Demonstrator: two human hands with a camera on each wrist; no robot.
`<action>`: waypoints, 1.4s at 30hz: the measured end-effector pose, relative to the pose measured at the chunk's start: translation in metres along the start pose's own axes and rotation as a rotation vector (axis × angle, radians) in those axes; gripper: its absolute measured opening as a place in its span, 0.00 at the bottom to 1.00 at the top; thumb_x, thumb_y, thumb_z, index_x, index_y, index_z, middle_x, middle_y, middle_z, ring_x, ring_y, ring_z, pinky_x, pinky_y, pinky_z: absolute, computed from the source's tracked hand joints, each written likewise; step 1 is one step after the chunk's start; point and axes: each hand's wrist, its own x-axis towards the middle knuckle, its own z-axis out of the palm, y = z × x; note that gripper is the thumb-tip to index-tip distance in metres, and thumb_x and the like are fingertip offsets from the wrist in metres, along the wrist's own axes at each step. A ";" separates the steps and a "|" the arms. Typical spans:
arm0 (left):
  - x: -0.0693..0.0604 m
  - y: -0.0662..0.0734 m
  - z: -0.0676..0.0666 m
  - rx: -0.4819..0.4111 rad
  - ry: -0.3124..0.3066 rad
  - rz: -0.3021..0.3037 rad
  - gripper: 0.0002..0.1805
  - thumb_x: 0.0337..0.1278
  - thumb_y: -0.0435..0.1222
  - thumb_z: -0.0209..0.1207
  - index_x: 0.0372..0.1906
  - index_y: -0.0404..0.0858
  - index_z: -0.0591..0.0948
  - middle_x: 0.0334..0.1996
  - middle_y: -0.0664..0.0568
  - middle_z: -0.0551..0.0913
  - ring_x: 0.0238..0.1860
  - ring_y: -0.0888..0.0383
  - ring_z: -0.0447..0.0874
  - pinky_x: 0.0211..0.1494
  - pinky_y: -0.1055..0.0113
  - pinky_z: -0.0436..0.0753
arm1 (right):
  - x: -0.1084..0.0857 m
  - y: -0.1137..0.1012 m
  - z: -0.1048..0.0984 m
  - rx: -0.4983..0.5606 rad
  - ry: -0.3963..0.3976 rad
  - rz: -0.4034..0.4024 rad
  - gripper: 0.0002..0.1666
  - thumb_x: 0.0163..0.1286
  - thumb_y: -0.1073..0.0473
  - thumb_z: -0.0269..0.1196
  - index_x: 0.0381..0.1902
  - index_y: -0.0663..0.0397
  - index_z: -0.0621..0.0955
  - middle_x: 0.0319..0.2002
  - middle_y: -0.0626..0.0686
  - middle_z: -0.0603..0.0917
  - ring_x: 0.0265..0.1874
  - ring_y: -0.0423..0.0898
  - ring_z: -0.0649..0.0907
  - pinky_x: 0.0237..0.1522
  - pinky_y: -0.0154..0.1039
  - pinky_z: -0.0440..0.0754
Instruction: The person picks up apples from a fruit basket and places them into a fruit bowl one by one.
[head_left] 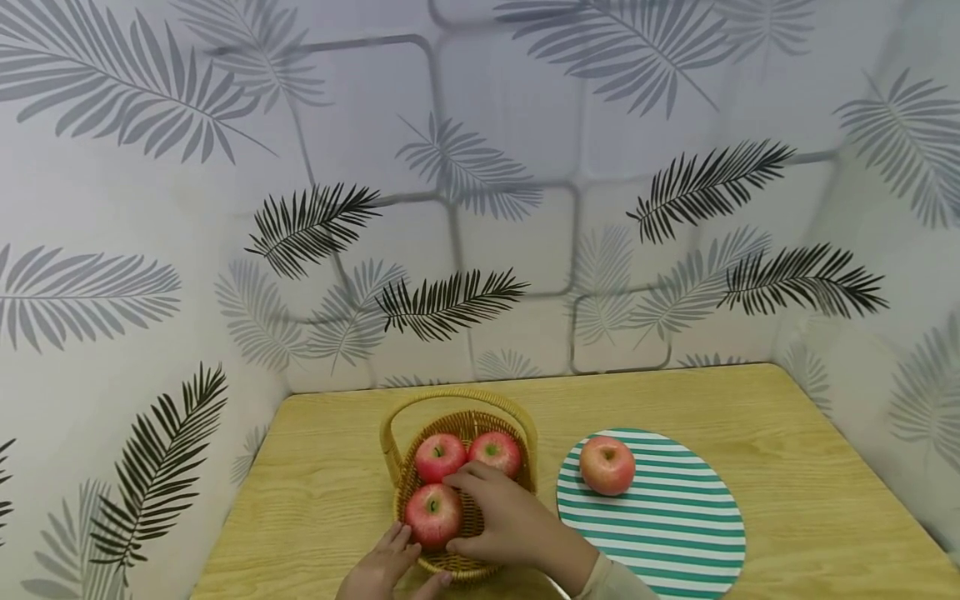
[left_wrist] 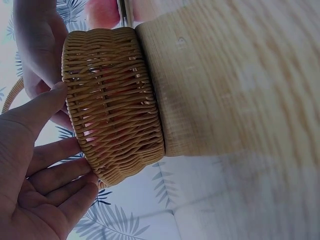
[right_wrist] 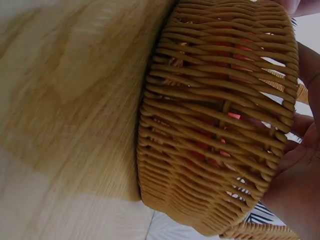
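Right hand (head_left: 510,518): inside the basket, fingers and thumb curved about the right side of the near apple (head_left: 432,515); I cannot tell whether they grip it
Left hand (head_left: 381,568): relaxed and uncurled, thumb and fingertips against the near left rim
Wicker basket (head_left: 469,424): left of the placemat on the desk (head_left: 322,467), its handle (head_left: 459,392) arching over the far side
Apples in the basket: the near apple, a far left apple (head_left: 439,458) and a far right apple (head_left: 498,451)
Apple on the placemat: one lone apple (head_left: 607,465), on the far left part of the striped oval placemat (head_left: 675,533)
Done so far: three apples are in the basket, so the work looks part-way
Left over: the lone apple lies outside the basket; whether the near apple is being set down or lifted, I cannot tell
Count: two hands, four apples, one basket, one handle, one placemat, one desk
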 end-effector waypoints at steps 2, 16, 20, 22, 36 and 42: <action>0.000 -0.001 0.000 0.001 0.001 -0.001 0.41 0.61 0.62 0.58 0.55 0.25 0.82 0.65 0.29 0.74 0.70 0.31 0.66 0.63 0.34 0.73 | 0.003 -0.001 0.001 -0.003 -0.005 0.007 0.39 0.57 0.42 0.74 0.65 0.47 0.76 0.61 0.45 0.78 0.61 0.43 0.78 0.60 0.44 0.81; 0.004 0.001 -0.003 -0.004 -0.064 -0.034 0.41 0.62 0.61 0.58 0.57 0.24 0.80 0.67 0.27 0.71 0.72 0.30 0.63 0.65 0.32 0.69 | 0.013 -0.005 0.012 0.007 -0.035 0.036 0.41 0.56 0.41 0.74 0.65 0.45 0.76 0.62 0.46 0.76 0.61 0.44 0.78 0.59 0.45 0.81; 0.004 0.000 -0.004 -0.010 -0.062 -0.038 0.42 0.62 0.61 0.58 0.57 0.24 0.80 0.67 0.27 0.71 0.72 0.30 0.62 0.66 0.33 0.69 | 0.016 -0.007 0.014 0.010 -0.021 0.037 0.43 0.54 0.40 0.76 0.65 0.46 0.76 0.61 0.45 0.76 0.58 0.42 0.79 0.58 0.42 0.82; 0.004 0.000 -0.003 -0.009 -0.064 -0.042 0.42 0.62 0.62 0.58 0.57 0.24 0.80 0.67 0.27 0.71 0.72 0.30 0.62 0.66 0.33 0.69 | 0.017 -0.007 0.016 0.005 -0.012 0.027 0.43 0.53 0.40 0.76 0.65 0.47 0.76 0.58 0.44 0.76 0.55 0.40 0.79 0.56 0.40 0.82; 0.002 0.002 -0.003 -0.008 -0.042 -0.030 0.42 0.62 0.62 0.58 0.57 0.25 0.80 0.66 0.28 0.72 0.71 0.30 0.64 0.65 0.33 0.70 | 0.020 -0.010 0.017 0.038 0.009 0.047 0.41 0.50 0.40 0.78 0.60 0.47 0.79 0.51 0.42 0.76 0.48 0.36 0.78 0.50 0.33 0.82; 0.001 0.002 -0.002 -0.012 -0.026 -0.021 0.42 0.62 0.62 0.58 0.56 0.25 0.81 0.66 0.28 0.73 0.71 0.30 0.65 0.65 0.34 0.71 | 0.019 -0.009 0.017 0.020 0.024 0.043 0.39 0.50 0.40 0.78 0.57 0.47 0.80 0.51 0.42 0.77 0.49 0.37 0.79 0.52 0.35 0.82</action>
